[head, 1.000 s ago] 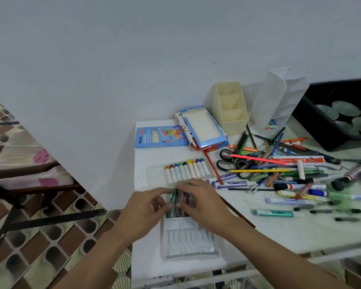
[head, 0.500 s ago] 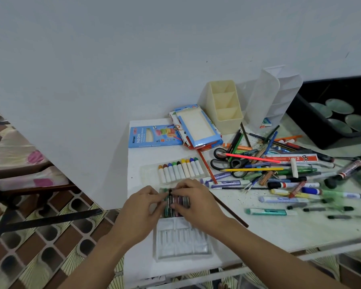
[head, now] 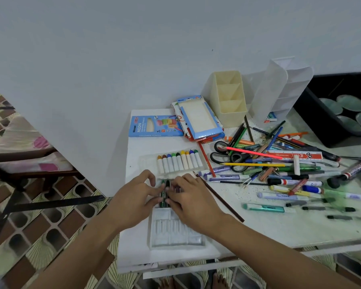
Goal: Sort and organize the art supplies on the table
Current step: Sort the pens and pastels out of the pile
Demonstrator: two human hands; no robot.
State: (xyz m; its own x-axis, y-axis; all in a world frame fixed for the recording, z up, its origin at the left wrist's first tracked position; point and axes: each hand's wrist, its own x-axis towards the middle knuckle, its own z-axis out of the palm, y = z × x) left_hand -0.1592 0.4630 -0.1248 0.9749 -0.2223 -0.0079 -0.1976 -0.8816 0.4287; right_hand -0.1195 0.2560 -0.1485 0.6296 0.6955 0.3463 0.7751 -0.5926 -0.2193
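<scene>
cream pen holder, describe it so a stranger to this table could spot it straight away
Go to the far edge of the table, by the wall, where two tall organizers stand side by side. The cream pen holder is the one beside the blue-framed box. Unlike the translucent white organizer, it is opaque cream with three stepped compartments.

The clear tray [head: 175, 234] at the surface's [head: 269, 228] front edge is glinting as glossy plastic; the cream organizer [head: 232, 117] is looking matt plastic, the blue pencil box [head: 138, 128] smooth printed cardboard.
</scene>
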